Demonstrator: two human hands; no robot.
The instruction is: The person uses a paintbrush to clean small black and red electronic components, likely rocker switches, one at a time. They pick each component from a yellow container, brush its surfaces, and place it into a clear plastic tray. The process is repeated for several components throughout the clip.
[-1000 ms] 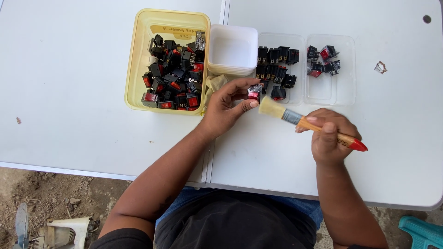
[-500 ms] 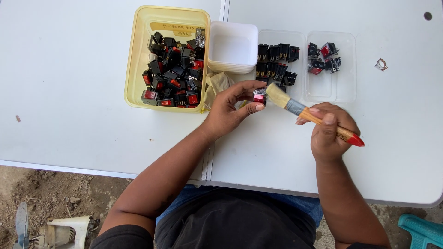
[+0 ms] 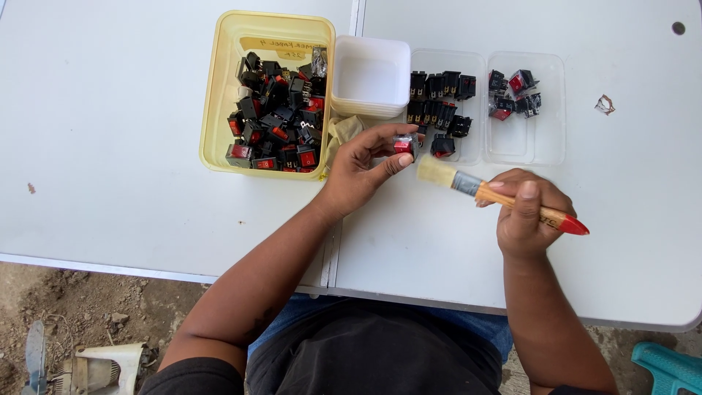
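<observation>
Since the earlier frames my paintbrush point(image 3: 497, 196) has pulled off the small rocker switch point(image 3: 404, 144); the bristles now sit just right of it, apart. Before, they were on it.

Surface: white table point(image 3: 110, 146), two panels with a seam running down mid-frame. Bare dirt ground along the bottom left, a teal object point(image 3: 669, 366) at lower right corner.

Upper centre-left: yellow plastic tub point(image 3: 219, 110) full of black and red switches. Just right of it a white square container point(image 3: 371, 77), then a clear two-compartment tray point(image 3: 541, 150), black switches in the left compartment, a few black and red ones in the right. Small scrap point(image 3: 605, 104) on the table at upper right.

Left hand point(image 3: 362, 172) reaches up from lower left, wrist over the seam, thumb and fingertips pinched together on the switch, which is held above the table at frame centre, just below the tray's left compartment. Switch is black with a red rocker face showing.

Right hand point(image 3: 526, 216) at centre right, fingers curled tight round the brush's wooden handle, red tip poking out to the right, pale bristles pointing up-left toward the switch.
</observation>
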